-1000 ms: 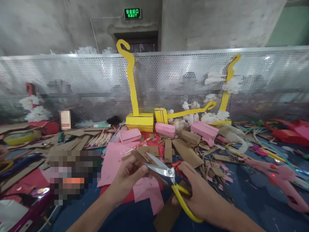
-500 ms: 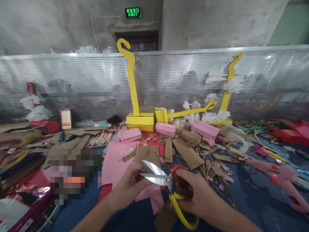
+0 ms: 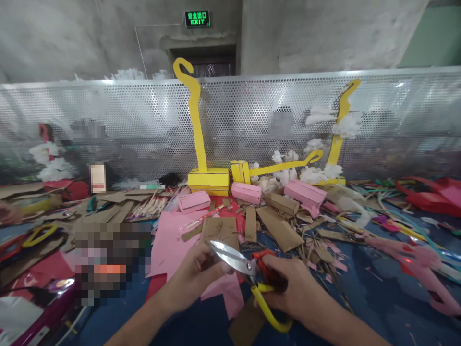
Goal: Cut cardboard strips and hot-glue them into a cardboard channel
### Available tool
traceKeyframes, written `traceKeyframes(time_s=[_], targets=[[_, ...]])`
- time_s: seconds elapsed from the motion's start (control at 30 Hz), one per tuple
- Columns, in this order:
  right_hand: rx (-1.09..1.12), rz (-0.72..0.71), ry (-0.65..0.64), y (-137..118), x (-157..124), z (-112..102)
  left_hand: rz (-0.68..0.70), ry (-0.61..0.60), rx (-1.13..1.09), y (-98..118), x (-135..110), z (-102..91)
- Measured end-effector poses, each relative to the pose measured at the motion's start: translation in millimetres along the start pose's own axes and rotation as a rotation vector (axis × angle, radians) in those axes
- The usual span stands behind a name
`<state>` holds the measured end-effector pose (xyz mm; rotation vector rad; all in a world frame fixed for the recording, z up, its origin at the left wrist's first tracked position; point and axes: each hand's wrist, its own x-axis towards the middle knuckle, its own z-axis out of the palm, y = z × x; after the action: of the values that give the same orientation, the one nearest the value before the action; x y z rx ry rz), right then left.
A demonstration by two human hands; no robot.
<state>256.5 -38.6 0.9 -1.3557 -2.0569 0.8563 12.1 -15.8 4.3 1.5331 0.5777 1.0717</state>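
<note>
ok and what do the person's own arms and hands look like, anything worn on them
The left hand and the right hand are bare, without gloves. The left forearm and right forearm show no sleeves, watch or bracelet. No rings show, though some fingers are hidden.

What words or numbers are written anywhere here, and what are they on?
"安全出口": on the green-lettered sign up high.
"EXIT": on that same sign, underneath.
Scissors: no words I can read.
Pale patch on the purple thing at lower left: too small to read.
Pixelated patches: too blurred to read.
</note>
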Motion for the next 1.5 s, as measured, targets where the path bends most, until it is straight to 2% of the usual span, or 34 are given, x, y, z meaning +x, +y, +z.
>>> traceKeyframes(time_s=[0.27,0.37,0.47,0.57,0.63,0.9,1.07,1.2,1.4,1.5], targets=[[0.036,0.030,0.010,0,1,1,-0.035,-0.003,0.024,-8,1,-5.5],[0.056,-0.032,0.081,4,3,-1,-0.030,0.003,-0.009,-10,1,-7.2],[0.080,-0.084,0.178,13,3,-6,-0.072,0.093,-0.084,-9,0,-7.4],[0.041,-0.076,0.261,25,2,-13,-0.159,0.229,-0.232,-6,0,-7.5],[0.017,-0.076,0.303,31,3,-17,-0.186,0.266,-0.302,-3,1,-8.6],[-0.101,-0.051,0.239,38,7,-10,-0.241,0.283,-0.516,5,4,-12.8],[-0.101,-0.065,0.234,35,7,-8,-0.220,0.277,-0.405,0,5,-9.8],[-0.106,-0.075,0.200,33,6,-9,-0.179,0.224,-0.275,-8,5,-9.7],[-0.106,-0.019,0.134,19,3,-8,-0.039,0.257,-0.028,-7,6,-9.0],[-0.101,-0.014,0.097,13,1,-7,-0.025,0.265,0.037,-5,7,-9.6]])
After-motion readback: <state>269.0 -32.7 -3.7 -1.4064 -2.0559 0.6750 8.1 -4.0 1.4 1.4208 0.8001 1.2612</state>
